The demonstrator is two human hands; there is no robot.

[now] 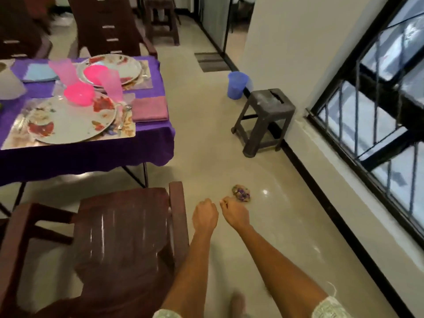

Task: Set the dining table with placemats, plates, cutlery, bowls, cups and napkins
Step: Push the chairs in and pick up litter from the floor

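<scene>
The table (87, 154) with a purple cloth stands at the upper left. Two floral plates (68, 125) (128, 65) lie on placemats (128, 131), each with a pink bowl (79, 94) and a pink cup (110, 82) by it. A mauve folded napkin (150, 109) lies at the table's right edge and a light blue one (41, 72) farther back. Cutlery (122, 115) lies beside the near plate. My left hand (205, 216) and right hand (235, 213) hang side by side over the floor with fingers curled, away from the table, holding nothing that I can see.
A dark wooden chair (119, 237) stands just left of my arms. A small crumpled purple object (241, 192) lies on the floor beyond my right hand. A dark stool (263, 120) and a blue bucket (237, 84) stand by the right wall, under a barred window (378, 106).
</scene>
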